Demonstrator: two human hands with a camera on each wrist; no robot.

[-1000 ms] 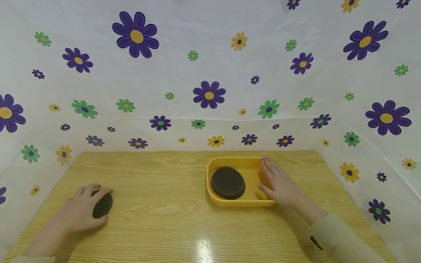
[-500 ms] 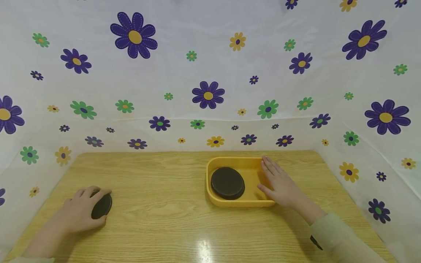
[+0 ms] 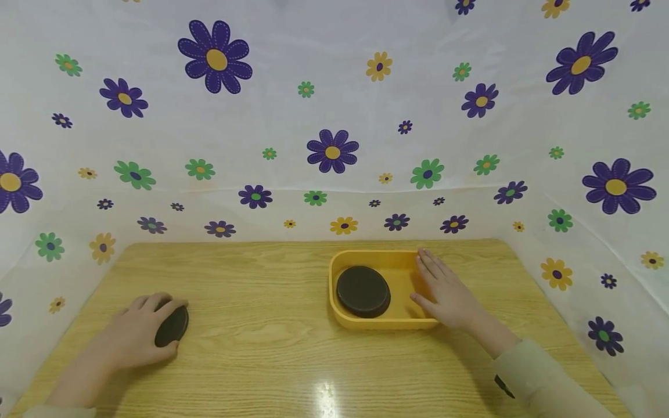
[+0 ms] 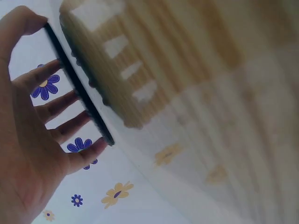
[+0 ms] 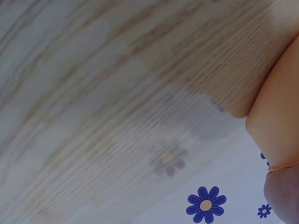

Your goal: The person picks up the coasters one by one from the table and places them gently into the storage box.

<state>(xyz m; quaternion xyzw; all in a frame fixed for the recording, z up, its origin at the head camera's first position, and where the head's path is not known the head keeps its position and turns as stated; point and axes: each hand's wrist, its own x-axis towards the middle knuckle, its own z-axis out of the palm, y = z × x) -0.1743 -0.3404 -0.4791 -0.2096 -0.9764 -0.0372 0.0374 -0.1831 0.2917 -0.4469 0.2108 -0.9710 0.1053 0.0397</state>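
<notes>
My left hand [image 3: 137, 332] grips a thin black disc [image 3: 173, 326] at the left of the table, thumb and fingers round its edge. In the left wrist view the disc [image 4: 77, 84] shows edge-on and tilted, a little above the wood with its reflection beside it. A yellow rectangular tray [image 3: 387, 324] stands right of centre, with a thicker black round piece [image 3: 363, 291] in its left part. My right hand [image 3: 449, 293] rests on the tray's right side, fingers straight along the rim and thumb pointing inward. The right wrist view shows the tray's outer wall [image 5: 275, 98] and part of the hand [image 5: 284, 193].
The wooden table [image 3: 251, 348] reflects light near its front. A white cloth [image 3: 282, 128] with printed flowers encloses the back and both sides. Bare wood lies between the left hand and the tray.
My left hand has shifted slightly to the right with the black disc. The right hand, the tray and the piece in it have stayed in place.
</notes>
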